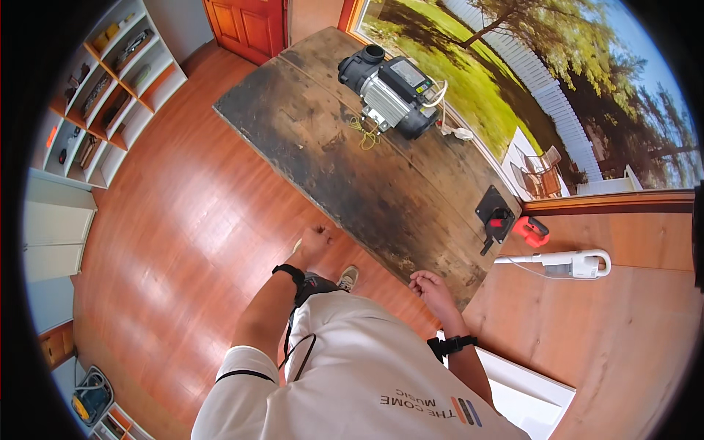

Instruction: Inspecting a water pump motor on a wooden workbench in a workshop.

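Observation:
My left hand (pixel 314 240) hangs off the front edge of the wooden table (pixel 293 95), over the floor. Its fingers are curled in, and whatever they hold, if anything, is too small to make out. My right hand (pixel 434 287) is at the table's near edge, by its right end. Its fingers are bent but a little apart, with nothing visible between them. On the far part of the table lies a grey and black electric pump (pixel 392 92), away from both hands. A yellow-green wire (pixel 364 134) trails from it, and a white cable with a plug (pixel 460 133) lies beside it.
At the table's right end lie a black plate-like part (pixel 496 209) and a red tool (pixel 532 231). A white handheld vacuum (pixel 579 264) is beyond. White shelves (pixel 110 95) stand at the left, a red door (pixel 246 26) at the back, a large window along the right.

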{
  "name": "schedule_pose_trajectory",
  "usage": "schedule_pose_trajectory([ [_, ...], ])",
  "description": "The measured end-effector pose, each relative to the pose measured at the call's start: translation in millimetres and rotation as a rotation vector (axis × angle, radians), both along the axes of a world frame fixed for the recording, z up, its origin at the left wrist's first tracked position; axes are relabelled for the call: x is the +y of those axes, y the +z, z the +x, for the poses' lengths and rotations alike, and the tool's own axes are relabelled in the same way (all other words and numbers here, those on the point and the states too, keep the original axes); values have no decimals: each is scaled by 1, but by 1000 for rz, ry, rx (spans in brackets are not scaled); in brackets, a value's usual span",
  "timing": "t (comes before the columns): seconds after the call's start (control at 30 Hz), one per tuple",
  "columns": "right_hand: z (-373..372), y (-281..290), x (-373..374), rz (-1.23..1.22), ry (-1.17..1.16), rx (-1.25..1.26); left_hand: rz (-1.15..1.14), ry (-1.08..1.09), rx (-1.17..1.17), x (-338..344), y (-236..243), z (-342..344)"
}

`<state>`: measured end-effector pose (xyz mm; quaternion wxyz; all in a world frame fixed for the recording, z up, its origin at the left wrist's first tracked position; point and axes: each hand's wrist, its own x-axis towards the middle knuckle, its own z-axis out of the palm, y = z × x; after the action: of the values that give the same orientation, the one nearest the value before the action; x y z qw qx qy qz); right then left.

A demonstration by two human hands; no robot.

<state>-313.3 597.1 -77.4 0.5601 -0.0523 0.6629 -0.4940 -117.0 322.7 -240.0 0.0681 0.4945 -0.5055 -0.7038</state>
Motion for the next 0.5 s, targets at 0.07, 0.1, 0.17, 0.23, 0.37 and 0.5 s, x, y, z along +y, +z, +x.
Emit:
schedule_pose_trajectory([
  [0.07,1,-1,-4,-14,-5,19,-32,-75,-59,-1,-2,-6],
  [0.1,4,-1,-9,-23,5,23,-71,-90,-67,-3,-14,-6],
  [0.17,12,3,-20,-24,16,20,-145,-106,-77,-3,-45,-4],
  [0.23,8,3,-10,-8,-27,39,-31,-141,0,2,-28,-29],
  [0.37,14,2,-4,-8,-60,28,120,-57,-39,-9,-33,-27],
  [0.5,15,-2,18,-16,-139,-5,150,30,15,-5,-4,-46],
])
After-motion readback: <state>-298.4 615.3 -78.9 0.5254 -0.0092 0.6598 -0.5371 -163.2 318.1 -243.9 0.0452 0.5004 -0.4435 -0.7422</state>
